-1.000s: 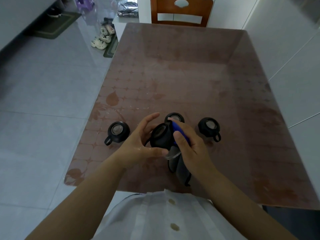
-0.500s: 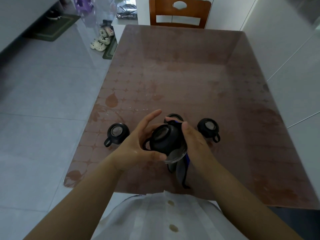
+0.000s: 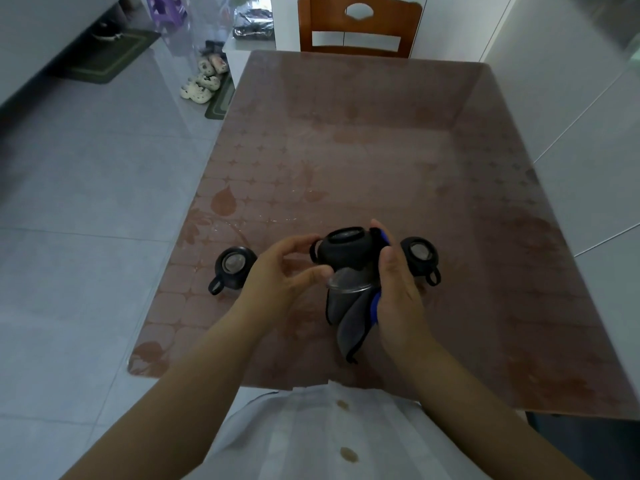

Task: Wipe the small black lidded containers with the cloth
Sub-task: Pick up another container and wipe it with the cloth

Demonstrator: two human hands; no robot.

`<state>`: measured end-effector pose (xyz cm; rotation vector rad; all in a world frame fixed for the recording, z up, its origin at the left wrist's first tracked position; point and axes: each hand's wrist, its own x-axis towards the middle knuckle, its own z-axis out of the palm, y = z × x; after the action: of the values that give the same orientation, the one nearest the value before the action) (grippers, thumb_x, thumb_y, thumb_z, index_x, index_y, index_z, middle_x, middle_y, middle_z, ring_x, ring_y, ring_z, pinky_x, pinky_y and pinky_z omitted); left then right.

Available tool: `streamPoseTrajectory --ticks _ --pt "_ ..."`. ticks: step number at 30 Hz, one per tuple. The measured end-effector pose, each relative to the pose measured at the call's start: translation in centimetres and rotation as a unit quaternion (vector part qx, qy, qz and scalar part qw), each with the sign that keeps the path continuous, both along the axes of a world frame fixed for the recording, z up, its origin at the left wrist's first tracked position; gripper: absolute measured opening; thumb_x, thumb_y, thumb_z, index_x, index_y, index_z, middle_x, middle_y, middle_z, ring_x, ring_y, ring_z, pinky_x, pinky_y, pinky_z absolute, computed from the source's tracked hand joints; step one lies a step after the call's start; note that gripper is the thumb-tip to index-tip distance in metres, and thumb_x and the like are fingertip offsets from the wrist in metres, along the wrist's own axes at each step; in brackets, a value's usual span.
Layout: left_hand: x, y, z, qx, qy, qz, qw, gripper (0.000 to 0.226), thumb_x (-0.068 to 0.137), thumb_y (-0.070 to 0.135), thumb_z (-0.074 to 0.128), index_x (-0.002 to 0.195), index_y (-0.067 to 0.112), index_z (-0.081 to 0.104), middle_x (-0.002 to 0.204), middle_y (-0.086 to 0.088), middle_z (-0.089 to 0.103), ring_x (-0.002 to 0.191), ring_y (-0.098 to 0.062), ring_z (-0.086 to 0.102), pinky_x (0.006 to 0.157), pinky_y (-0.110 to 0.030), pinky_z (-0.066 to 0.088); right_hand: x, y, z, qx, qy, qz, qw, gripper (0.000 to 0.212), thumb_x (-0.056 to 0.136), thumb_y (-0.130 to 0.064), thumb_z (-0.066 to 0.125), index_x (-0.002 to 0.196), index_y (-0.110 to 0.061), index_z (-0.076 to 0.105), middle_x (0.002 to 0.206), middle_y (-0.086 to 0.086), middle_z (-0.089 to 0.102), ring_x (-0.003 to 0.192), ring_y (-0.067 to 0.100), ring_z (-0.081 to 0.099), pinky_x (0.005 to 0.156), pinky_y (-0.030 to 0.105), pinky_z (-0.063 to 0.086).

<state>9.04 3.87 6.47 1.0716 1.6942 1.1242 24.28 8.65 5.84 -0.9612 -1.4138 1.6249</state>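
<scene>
I hold one small black lidded container (image 3: 344, 253) just above the table (image 3: 381, 161), between both hands. My left hand (image 3: 282, 275) pinches its left side by the loop handle with thumb and fingers. My right hand (image 3: 396, 294) grips the grey cloth with a blue edge (image 3: 349, 317) and presses it against the container's right side. The cloth's tail hangs below. A clear round piece (image 3: 348, 282) shows under the container. Two more black containers stand on the table, one to the left (image 3: 234, 266) and one to the right (image 3: 420, 259).
A wooden chair (image 3: 360, 26) stands at the table's far end. White cabinets run along the right side (image 3: 571, 98). On the tiled floor to the left lie slippers (image 3: 201, 84) and a dark mat (image 3: 104, 55). The table's near edge is against my body.
The held container has been turned between my hands and moved a little farther away. It now hides the container that stood behind it. My right thumb has come off its top.
</scene>
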Motion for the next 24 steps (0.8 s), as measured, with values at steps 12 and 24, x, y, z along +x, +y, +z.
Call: streamPoseTrajectory --ticks 12,24 --pt "3.1 0.5 1.4 0.001 -0.158 0.074 0.985 0.079 0.054 0.037 0.077 0.125 0.018 0.048 0.12 0.003 0.058 0.104 -0.008 0.061 0.079 -0.019 0.056 -1.1 0.2 -0.1 0.115 -0.066 0.005 0.991 0.032 0.093 -0.038 0.033 0.123 -0.048 0.036 0.143 -0.025 0.029 0.141 -0.001 0.021 0.117 0.039 0.026" --pt "1.1 1.1 0.7 0.004 -0.174 0.036 0.984 0.076 0.047 0.031 0.088 0.115 0.024 0.055 0.113 0.005 0.063 0.102 -0.015 0.065 0.081 -0.029 0.057 -0.3 1.5 1.4 0.131 -0.049 0.084 0.987 0.033 0.094 -0.052 0.034 0.124 -0.049 0.045 0.15 -0.019 0.029 0.139 -0.005 0.023 0.112 0.022 0.028"
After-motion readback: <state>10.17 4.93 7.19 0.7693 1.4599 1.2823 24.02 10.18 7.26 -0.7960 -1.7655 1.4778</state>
